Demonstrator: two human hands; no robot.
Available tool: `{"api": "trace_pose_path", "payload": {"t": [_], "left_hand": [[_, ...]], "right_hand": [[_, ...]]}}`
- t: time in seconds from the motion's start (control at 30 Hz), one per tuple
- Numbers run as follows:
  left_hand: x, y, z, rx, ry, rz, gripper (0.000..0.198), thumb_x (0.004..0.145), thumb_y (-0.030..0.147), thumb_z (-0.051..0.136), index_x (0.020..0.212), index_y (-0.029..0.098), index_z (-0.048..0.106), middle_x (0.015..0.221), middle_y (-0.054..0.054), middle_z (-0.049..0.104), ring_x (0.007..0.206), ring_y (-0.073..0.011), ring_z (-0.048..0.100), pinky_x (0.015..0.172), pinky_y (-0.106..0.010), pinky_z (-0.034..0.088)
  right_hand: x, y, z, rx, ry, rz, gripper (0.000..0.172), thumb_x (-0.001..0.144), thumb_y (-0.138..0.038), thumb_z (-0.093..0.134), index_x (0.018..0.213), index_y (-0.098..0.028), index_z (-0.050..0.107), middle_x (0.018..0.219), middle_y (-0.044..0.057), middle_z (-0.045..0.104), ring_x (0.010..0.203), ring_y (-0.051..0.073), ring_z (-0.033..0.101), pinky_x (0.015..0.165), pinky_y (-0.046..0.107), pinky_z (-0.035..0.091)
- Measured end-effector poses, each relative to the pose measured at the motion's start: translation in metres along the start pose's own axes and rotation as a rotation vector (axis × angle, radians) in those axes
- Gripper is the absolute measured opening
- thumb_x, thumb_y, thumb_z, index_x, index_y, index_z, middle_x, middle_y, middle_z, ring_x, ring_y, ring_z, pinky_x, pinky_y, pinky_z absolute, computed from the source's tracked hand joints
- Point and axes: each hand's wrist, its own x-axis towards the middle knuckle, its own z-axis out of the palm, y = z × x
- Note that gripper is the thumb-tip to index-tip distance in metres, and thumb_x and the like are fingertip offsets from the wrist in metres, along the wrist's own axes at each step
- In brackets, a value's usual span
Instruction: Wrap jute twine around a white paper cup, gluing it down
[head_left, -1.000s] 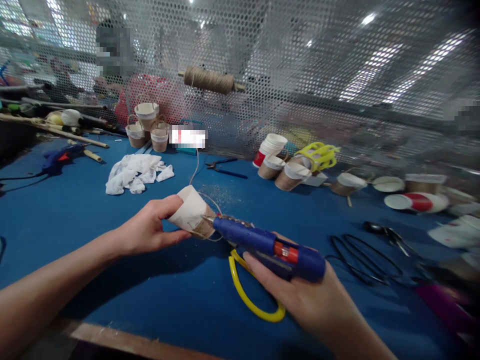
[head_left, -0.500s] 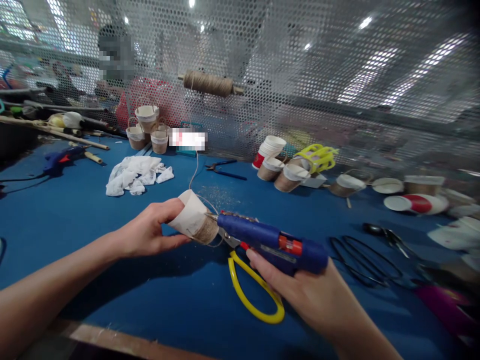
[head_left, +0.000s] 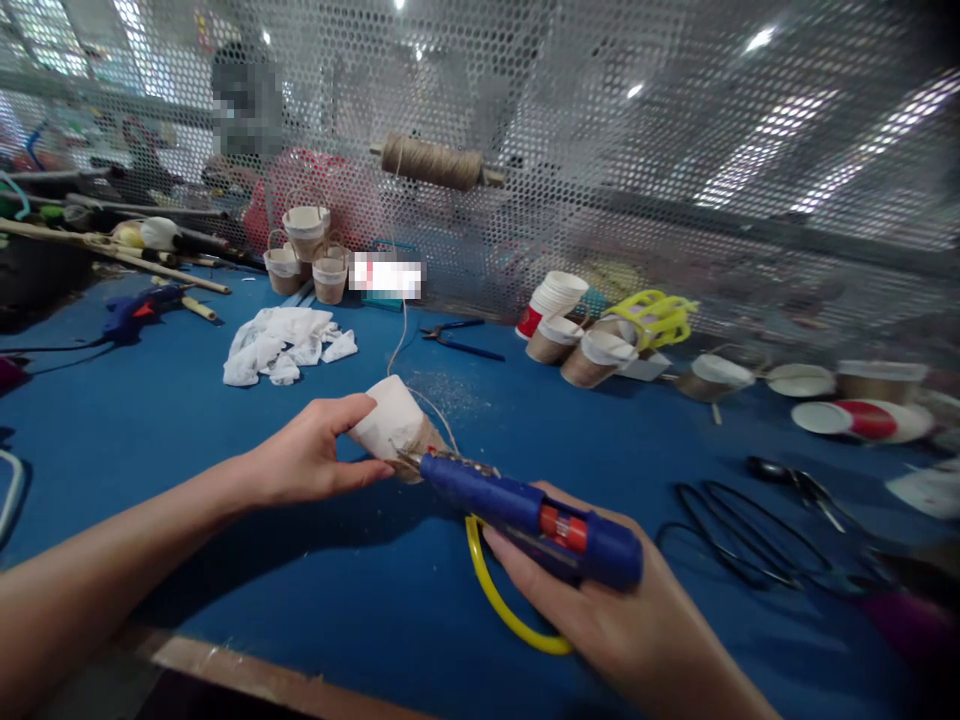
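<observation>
My left hand (head_left: 319, 450) is closed around a white paper cup (head_left: 386, 412), tipped on its side with brown twine wound about its lower part. In my right hand (head_left: 600, 610) is a blue glue gun (head_left: 487, 485), its nozzle at the twine winding on the cup's near side; I cannot tell if it touches. Below the gun shows the yellow handle of scissors (head_left: 491, 580), mostly hidden by the gun and my right hand. From the cup a loose strand of twine (head_left: 403, 335) runs up to a twine spool (head_left: 431, 162) on the mesh.
Twine-wrapped cups with handles (head_left: 306, 235) stand at back left, near crumpled white cloth (head_left: 281, 345). Pliers (head_left: 465, 342) lie behind the cup. More cups (head_left: 592, 360) line the back right. A second glue gun (head_left: 139, 315) lies left; a black cable (head_left: 720, 530) lies right.
The glue gun's nozzle has shifted left and down along the twine winding. The cup has turned slightly in my left hand. Less of the scissors shows, and the whole view has shifted a little.
</observation>
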Motion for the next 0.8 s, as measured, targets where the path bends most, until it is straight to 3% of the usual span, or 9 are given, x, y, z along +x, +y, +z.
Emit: {"api": "trace_pose_path", "payload": {"t": [0.3, 0.5, 0.67, 0.8], "left_hand": [[-0.001, -0.001, -0.001, 0.007, 0.004, 0.077, 0.021, 0.075, 0.023, 0.059, 0.092, 0.011, 0.057, 0.087, -0.008, 0.062, 0.078, -0.0164, 0.057, 0.071, -0.028, 0.047], [-0.002, 0.001, -0.003, 0.049, -0.036, 0.154, 0.018, 0.076, 0.021, 0.058, 0.091, 0.011, 0.056, 0.089, -0.009, 0.061, 0.079, -0.0163, 0.057, 0.072, -0.027, 0.047], [-0.004, 0.003, -0.004, 0.075, -0.043, 0.209, 0.013, 0.077, 0.019, 0.057, 0.087, 0.011, 0.056, 0.086, -0.008, 0.060, 0.083, -0.0172, 0.057, 0.074, -0.027, 0.046], [-0.005, 0.001, -0.004, 0.047, -0.044, 0.174, 0.013, 0.076, 0.019, 0.057, 0.085, 0.011, 0.056, 0.089, -0.009, 0.061, 0.082, -0.0171, 0.058, 0.074, -0.027, 0.047]], "right_hand": [[0.000, -0.003, -0.003, 0.063, 0.057, 0.067, 0.010, 0.070, -0.030, 0.059, 0.063, -0.023, 0.058, 0.051, -0.001, 0.058, 0.047, 0.016, 0.057, 0.043, 0.025, 0.049], [-0.001, -0.004, -0.011, 0.117, 0.160, 0.140, 0.010, 0.069, -0.032, 0.061, 0.070, -0.023, 0.062, 0.065, 0.001, 0.068, 0.062, 0.019, 0.065, 0.060, 0.029, 0.055], [0.003, -0.005, -0.014, 0.129, 0.125, 0.148, 0.009, 0.069, -0.032, 0.063, 0.066, -0.024, 0.063, 0.045, -0.005, 0.057, 0.040, 0.013, 0.053, 0.043, 0.024, 0.049], [0.003, -0.005, -0.015, 0.071, 0.114, 0.176, 0.011, 0.069, -0.033, 0.062, 0.072, -0.023, 0.065, 0.053, -0.002, 0.063, 0.043, 0.015, 0.057, 0.045, 0.026, 0.050]]}}
